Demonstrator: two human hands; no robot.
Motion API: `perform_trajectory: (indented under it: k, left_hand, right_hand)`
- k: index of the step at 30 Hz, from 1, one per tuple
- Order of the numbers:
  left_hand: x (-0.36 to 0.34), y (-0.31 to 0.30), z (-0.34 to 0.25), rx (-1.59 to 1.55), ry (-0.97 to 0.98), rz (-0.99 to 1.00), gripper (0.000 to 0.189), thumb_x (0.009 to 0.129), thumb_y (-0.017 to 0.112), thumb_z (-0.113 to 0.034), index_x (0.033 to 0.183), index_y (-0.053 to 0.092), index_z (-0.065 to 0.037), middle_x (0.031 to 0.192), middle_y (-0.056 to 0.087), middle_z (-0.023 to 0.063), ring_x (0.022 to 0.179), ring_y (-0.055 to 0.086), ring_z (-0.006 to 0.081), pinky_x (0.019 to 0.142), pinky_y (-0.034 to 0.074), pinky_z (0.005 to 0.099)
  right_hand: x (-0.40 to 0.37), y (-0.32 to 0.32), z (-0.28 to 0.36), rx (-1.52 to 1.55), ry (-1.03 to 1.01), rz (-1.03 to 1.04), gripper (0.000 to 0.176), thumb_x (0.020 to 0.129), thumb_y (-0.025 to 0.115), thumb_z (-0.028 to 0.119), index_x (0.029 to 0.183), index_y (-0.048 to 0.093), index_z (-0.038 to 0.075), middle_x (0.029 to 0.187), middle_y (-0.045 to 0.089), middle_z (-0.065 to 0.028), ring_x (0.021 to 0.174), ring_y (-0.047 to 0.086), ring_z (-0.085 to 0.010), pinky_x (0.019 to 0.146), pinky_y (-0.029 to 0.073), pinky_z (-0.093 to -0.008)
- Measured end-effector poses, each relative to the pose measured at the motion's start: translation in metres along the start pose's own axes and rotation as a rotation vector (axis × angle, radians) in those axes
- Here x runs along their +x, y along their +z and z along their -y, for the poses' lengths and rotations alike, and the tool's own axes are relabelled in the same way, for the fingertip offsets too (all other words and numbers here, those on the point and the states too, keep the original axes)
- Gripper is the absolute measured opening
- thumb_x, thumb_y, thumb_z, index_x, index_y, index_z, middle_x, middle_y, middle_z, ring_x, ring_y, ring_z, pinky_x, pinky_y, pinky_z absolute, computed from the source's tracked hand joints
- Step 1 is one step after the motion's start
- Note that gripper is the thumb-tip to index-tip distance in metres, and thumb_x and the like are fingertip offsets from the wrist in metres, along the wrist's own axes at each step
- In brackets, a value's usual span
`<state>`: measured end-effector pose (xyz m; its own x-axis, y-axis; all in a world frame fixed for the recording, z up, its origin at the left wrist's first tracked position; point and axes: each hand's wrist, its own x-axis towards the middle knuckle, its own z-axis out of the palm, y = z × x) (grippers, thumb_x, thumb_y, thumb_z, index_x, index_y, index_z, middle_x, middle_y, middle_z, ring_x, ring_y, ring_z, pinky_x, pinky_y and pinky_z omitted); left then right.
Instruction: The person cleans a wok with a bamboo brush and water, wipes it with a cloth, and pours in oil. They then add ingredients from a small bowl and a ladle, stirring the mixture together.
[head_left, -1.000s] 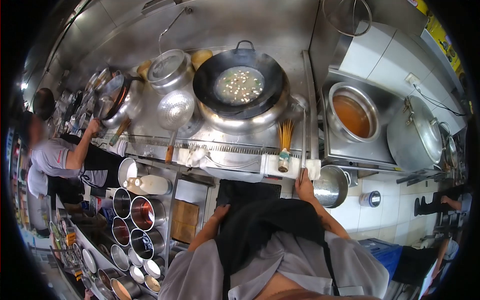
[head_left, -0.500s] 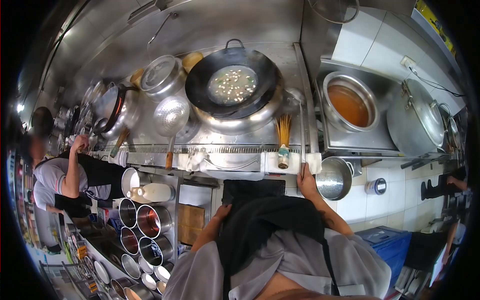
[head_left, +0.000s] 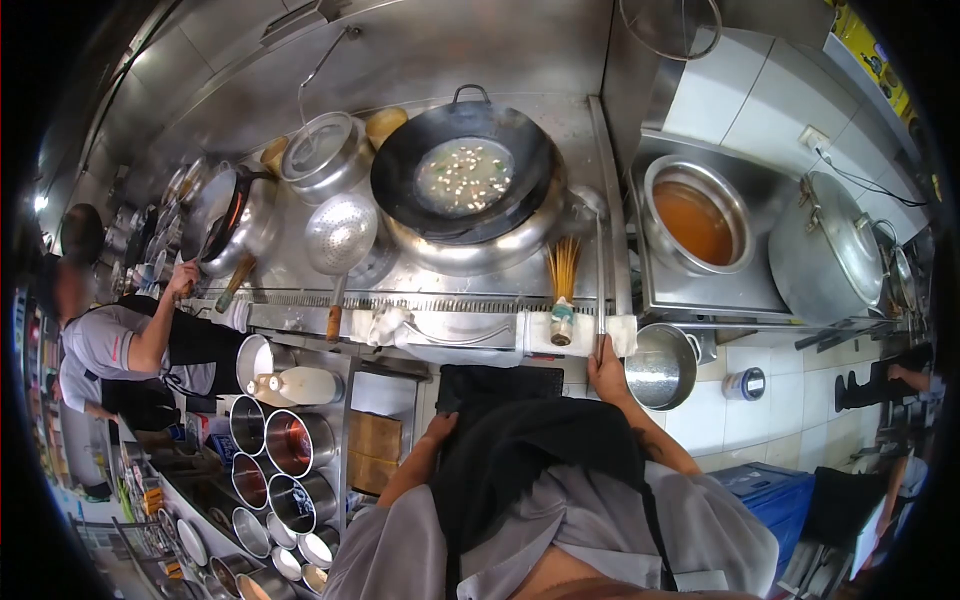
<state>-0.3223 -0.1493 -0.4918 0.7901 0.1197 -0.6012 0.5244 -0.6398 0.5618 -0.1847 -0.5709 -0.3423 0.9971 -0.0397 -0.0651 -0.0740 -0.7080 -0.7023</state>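
My right hand (head_left: 606, 372) is closed round the end of a long ladle (head_left: 600, 262) handle at the stove's front edge. The ladle's bowl rests on the stovetop, right of a black wok (head_left: 535, 160). Inside the wok is a pale broth (head_left: 465, 176) with small white pieces and bits of green. My left hand (head_left: 441, 427) hangs low beside the black apron (head_left: 540, 435), its fingers too small and partly hidden to make out. Left of the ladle, a bamboo brush (head_left: 562, 290) lies on a white cloth (head_left: 537, 332). A perforated skimmer (head_left: 341, 236) lies left of the wok.
A pot of orange-brown liquid (head_left: 741, 215) and a large lidded pot (head_left: 825, 250) stand right. Below is an empty metal pot (head_left: 664, 372). At left, a co-worker (head_left: 130, 345) stands by another wok (head_left: 212, 215). Several containers (head_left: 305, 440) fill the left shelf.
The view has shifted slightly. The co-worker's raised hand has moved right and lower, towards the left wok. My right hand stays on the ladle handle, and my left hand keeps its place.
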Motion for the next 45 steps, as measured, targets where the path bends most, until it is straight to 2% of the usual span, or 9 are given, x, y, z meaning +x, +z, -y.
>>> perform_trajectory:
  k: [2, 8, 11, 14, 17, 29, 35, 41, 45]
  left_hand:
    - [0.003, 0.003, 0.003, 0.018, 0.046, -0.012, 0.058, 0.095, 0.045, -0.045, 0.106, 0.064, 0.008, 0.111, 0.061, 0.0335, 0.110, 0.056, 0.0461, 0.093, 0.043, 0.0466]
    - [0.009, 0.005, 0.010, 0.021, 0.067, -0.023, 0.055, 0.095, 0.046, -0.044, 0.104, 0.064, 0.007, 0.109, 0.061, 0.0332, 0.108, 0.056, 0.0465, 0.091, 0.044, 0.0465]
    - [0.025, 0.014, 0.041, 0.070, 0.223, 0.006, 0.062, 0.090, 0.050, -0.049, 0.111, 0.064, 0.008, 0.113, 0.062, 0.0316, 0.112, 0.057, 0.0439, 0.096, 0.044, 0.0453]
    - [0.003, -0.002, 0.008, -0.046, 0.038, 0.006, 0.061, 0.090, 0.050, -0.048, 0.111, 0.064, 0.008, 0.112, 0.063, 0.0314, 0.111, 0.058, 0.0443, 0.095, 0.044, 0.0452]
    - [-0.003, -0.006, 0.001, -0.061, 0.019, 0.003, 0.061, 0.090, 0.050, -0.048, 0.111, 0.064, 0.008, 0.112, 0.062, 0.0316, 0.112, 0.057, 0.0443, 0.096, 0.044, 0.0452]
    - [0.030, 0.016, 0.054, 0.098, 0.196, 0.004, 0.059, 0.090, 0.050, -0.047, 0.111, 0.065, 0.006, 0.113, 0.061, 0.0318, 0.113, 0.056, 0.0449, 0.097, 0.044, 0.0458]
    - [0.009, -0.001, 0.015, 0.009, 0.056, -0.005, 0.058, 0.090, 0.050, -0.046, 0.111, 0.064, 0.007, 0.113, 0.062, 0.0317, 0.112, 0.057, 0.0441, 0.096, 0.044, 0.0453]
    - [0.000, -0.003, 0.010, 0.044, 0.025, 0.017, 0.059, 0.090, 0.050, -0.045, 0.114, 0.063, 0.007, 0.114, 0.061, 0.0326, 0.112, 0.057, 0.0450, 0.097, 0.044, 0.0459]
    - [0.007, 0.010, 0.035, 0.074, 0.072, 0.015, 0.058, 0.091, 0.050, -0.045, 0.113, 0.063, 0.008, 0.114, 0.061, 0.0327, 0.112, 0.056, 0.0454, 0.097, 0.044, 0.0463]
  right_hand:
    - [0.000, -0.001, 0.001, 0.012, 0.002, 0.001, 0.064, 0.091, 0.058, 0.016, 0.144, 0.027, -0.003, 0.107, 0.061, -0.0322, 0.097, 0.061, -0.0472, 0.082, 0.051, -0.0480]
    - [-0.001, -0.001, 0.000, 0.020, -0.044, -0.029, 0.063, 0.090, 0.058, 0.016, 0.143, 0.029, -0.003, 0.106, 0.061, -0.0323, 0.098, 0.061, -0.0473, 0.082, 0.051, -0.0477]
    - [-0.001, -0.001, 0.001, 0.028, -0.050, -0.037, 0.063, 0.090, 0.059, 0.015, 0.143, 0.029, -0.002, 0.107, 0.061, -0.0324, 0.099, 0.061, -0.0471, 0.083, 0.051, -0.0474]
    - [-0.001, -0.001, 0.000, 0.029, -0.038, -0.037, 0.063, 0.090, 0.058, 0.015, 0.143, 0.030, -0.002, 0.108, 0.061, -0.0320, 0.100, 0.060, -0.0467, 0.084, 0.051, -0.0470]
    - [0.000, 0.001, -0.003, 0.031, -0.035, -0.032, 0.064, 0.090, 0.058, 0.016, 0.143, 0.030, -0.003, 0.108, 0.061, -0.0319, 0.100, 0.060, -0.0467, 0.084, 0.051, -0.0475]
    - [0.000, -0.002, 0.000, 0.054, -0.034, -0.009, 0.066, 0.089, 0.058, 0.019, 0.144, 0.029, -0.004, 0.107, 0.061, -0.0329, 0.098, 0.061, -0.0468, 0.085, 0.050, -0.0486]
    - [0.001, 0.000, -0.003, 0.039, -0.012, -0.011, 0.066, 0.088, 0.059, 0.018, 0.143, 0.030, -0.006, 0.106, 0.061, -0.0328, 0.096, 0.062, -0.0461, 0.082, 0.050, -0.0484]
    - [0.001, 0.003, -0.007, 0.031, -0.067, -0.028, 0.065, 0.090, 0.058, 0.017, 0.143, 0.029, -0.007, 0.108, 0.061, -0.0332, 0.099, 0.062, -0.0464, 0.083, 0.052, -0.0453]
    - [0.000, -0.002, -0.002, 0.041, -0.043, 0.003, 0.064, 0.090, 0.058, 0.016, 0.143, 0.028, -0.007, 0.110, 0.060, -0.0336, 0.101, 0.061, -0.0463, 0.085, 0.051, -0.0449]
